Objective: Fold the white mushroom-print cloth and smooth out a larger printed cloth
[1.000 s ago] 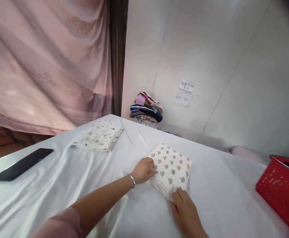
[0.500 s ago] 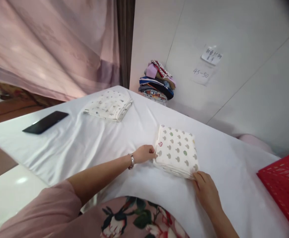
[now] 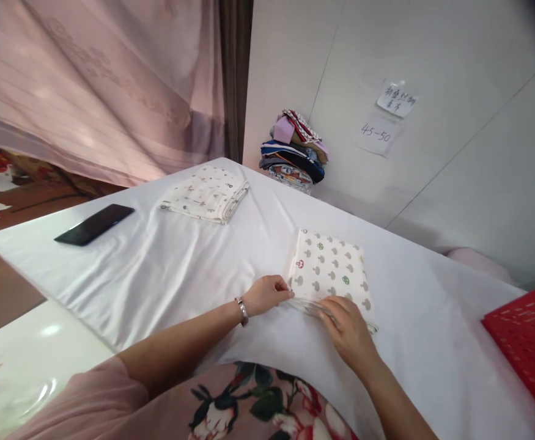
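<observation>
From my seat at the far end of the head feed, I have both bare hands at the near edge of a folded mushroom-print cloth (image 3: 329, 269), which lies flat on the white-covered counter (image 3: 436, 354), right of centre in my view. The left hand (image 3: 266, 294) is at the cloth's near left corner, its fingers drawn narrow and touching it; I can't tell whether they pinch the fabric there. The right hand (image 3: 346, 327) reaches in from the lower right, and its fingers hold the layered near edge, thumb below and forefinger above. The print I make out is rows of grey mushrooms, with a red one near the left side and a couple of green ones among them. A silver bracelet (image 3: 242, 311) circles the left wrist, and a pink floral garment (image 3: 258, 403) fills the bottom of my view. Farther back on the counter, to the left, I have a second folded cloth (image 3: 205, 195), white with small dark figures, and left of that a flat black slab (image 3: 95, 224). At the right edge I get part of a red basket (image 3: 526, 336) with slotted sides. Beyond the counter's far edge a stack of folded fabrics (image 3: 293, 150) shows against the pale wall (image 3: 455, 73), near two paper notes (image 3: 389, 116), the lower reading 45-50. A pink curtain (image 3: 111, 79) hangs at the left.
</observation>
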### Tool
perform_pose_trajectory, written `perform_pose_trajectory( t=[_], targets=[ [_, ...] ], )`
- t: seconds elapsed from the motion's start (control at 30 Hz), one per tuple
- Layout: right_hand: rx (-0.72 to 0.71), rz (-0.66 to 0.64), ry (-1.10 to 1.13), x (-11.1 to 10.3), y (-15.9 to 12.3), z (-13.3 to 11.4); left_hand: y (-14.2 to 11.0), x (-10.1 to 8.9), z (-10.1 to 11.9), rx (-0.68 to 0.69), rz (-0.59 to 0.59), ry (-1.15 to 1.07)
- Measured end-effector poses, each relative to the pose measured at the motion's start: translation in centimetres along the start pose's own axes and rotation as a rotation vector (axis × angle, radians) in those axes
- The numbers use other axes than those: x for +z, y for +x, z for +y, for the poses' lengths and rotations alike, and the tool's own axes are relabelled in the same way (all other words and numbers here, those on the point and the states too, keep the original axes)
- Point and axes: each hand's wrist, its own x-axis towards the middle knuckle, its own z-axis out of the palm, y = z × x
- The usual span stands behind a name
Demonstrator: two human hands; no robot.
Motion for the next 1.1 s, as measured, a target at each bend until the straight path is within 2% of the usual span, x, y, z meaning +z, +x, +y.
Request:
perform_pose_trajectory(
  t=[0.13, 0.33, 0.43, 0.63, 0.77, 1.1],
  targets=[
    [-0.063, -0.050, 0.030, 2.0, 3.2, -2.3, 0.0, 0.4, -0.1, -0.001, 0.032, 0.017],
    [-0.018, -0.110, -0.009, 3.9, 4.6, -2.5, 0.2, 0.8, -0.7, -0.031, 0.069, 0.047],
    [-0.004, -0.121, 0.021, 4.2, 4.5, -2.2, 0.3, 1.0, -0.7, -0.017, 0.078, 0.082],
    [0.050, -0.135, 0.234, 4.0, 4.5, -1.4, 0.4, 1.1, -0.6, -0.016, 0.102, 0.119],
    [0.041, -0.118, 0.253, 4.0, 4.8, -1.1, 0.3, 1.1, -0.2, -0.013, 0.109, 0.119],
    [0.156, 0.053, 0.493, 4.5, 4.6, -1.2, -0.2, 1.7, 0.5, -0.078, -0.001, -0.263]
  ],
)
